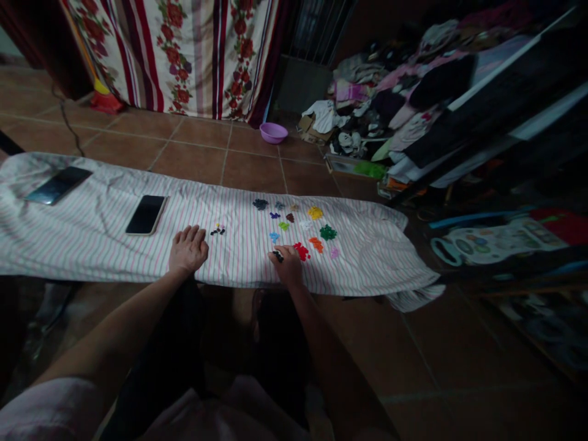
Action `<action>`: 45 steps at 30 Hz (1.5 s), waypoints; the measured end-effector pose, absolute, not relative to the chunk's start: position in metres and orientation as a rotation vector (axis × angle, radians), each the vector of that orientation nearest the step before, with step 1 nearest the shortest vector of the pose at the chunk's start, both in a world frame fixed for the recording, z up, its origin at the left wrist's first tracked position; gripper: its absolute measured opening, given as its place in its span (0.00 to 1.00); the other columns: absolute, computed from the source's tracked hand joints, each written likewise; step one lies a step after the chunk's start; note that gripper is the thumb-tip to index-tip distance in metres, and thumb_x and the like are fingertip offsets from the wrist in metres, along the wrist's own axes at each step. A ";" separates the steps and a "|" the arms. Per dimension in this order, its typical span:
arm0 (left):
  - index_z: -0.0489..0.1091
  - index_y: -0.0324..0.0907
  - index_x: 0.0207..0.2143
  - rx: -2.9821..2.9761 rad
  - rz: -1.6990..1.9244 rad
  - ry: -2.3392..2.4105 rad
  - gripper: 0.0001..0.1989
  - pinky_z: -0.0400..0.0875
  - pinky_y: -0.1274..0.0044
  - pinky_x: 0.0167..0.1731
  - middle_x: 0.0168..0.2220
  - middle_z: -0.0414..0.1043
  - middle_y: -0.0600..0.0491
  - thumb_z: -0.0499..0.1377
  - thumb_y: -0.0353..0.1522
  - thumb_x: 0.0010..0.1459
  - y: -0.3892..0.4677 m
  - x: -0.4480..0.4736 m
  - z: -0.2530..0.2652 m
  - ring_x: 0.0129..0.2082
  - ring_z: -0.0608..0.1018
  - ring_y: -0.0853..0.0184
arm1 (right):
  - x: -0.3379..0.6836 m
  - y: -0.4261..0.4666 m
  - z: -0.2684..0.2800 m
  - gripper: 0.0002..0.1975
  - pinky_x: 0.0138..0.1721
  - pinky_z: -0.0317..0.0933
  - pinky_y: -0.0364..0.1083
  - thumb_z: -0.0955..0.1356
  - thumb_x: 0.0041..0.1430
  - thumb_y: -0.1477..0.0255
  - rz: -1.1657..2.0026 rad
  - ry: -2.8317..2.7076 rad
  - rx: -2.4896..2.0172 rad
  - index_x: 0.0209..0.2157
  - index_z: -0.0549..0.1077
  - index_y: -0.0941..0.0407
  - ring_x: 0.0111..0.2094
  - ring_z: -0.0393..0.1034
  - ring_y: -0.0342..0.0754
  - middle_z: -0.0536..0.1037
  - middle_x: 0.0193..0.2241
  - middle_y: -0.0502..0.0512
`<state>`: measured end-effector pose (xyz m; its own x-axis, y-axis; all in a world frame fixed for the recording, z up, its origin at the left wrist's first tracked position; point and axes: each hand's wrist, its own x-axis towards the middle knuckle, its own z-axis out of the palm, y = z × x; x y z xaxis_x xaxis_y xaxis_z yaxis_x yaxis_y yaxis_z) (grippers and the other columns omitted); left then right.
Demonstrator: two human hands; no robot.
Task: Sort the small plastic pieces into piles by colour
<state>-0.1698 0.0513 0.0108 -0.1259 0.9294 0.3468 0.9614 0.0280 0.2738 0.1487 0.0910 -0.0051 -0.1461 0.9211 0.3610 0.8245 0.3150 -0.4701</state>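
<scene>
My left hand (188, 250) lies palm down on the striped cloth, fingers lightly bent and nothing visible in them. Just right of it sits a small group of tiny black, yellow and pink pieces (218, 229). My right hand (288, 262) is at a little pile of black pieces (278, 256), thumb and fingers curled in around it; which piece they pinch is too small to see. Close by are piles of red pieces (301, 251), light blue pieces (274, 237), orange pieces (316, 244) and dark green pieces (327, 232). Yellow pieces (315, 212) and dark grey pieces (260, 204) lie farther back.
The striped cloth (367, 245) covers a long narrow surface before me. A phone (146, 215) and another dark flat device (59, 185) rest on its left part. Beyond, a purple basin (274, 133) stands on the tiled floor, with heaped clothes (386, 104) to the right.
</scene>
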 end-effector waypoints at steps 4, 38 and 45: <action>0.69 0.44 0.56 -2.028 -0.667 -2.211 0.22 0.55 0.58 0.63 0.61 0.70 0.44 0.48 0.35 0.62 0.051 -0.169 0.010 0.64 0.66 0.52 | 0.148 0.090 0.001 0.15 0.50 0.63 0.51 0.63 0.67 0.66 0.158 -1.954 -1.532 0.42 0.79 0.58 0.47 0.69 0.53 0.78 0.41 0.61; 0.70 0.45 0.56 -1.990 -0.674 -2.153 0.22 0.58 0.57 0.62 0.61 0.71 0.44 0.50 0.34 0.61 0.053 -0.169 0.003 0.63 0.68 0.51 | -0.024 0.116 0.029 0.08 0.41 0.63 0.44 0.66 0.66 0.73 0.525 -2.277 -1.549 0.44 0.75 0.49 0.43 0.72 0.48 0.76 0.40 0.53; 0.71 0.44 0.56 -1.998 -0.676 -2.166 0.22 0.58 0.56 0.62 0.61 0.71 0.43 0.49 0.34 0.62 0.053 -0.168 0.004 0.63 0.68 0.50 | -0.027 0.114 0.029 0.05 0.41 0.63 0.45 0.65 0.68 0.72 0.461 -2.250 -1.604 0.39 0.73 0.51 0.41 0.73 0.49 0.77 0.39 0.55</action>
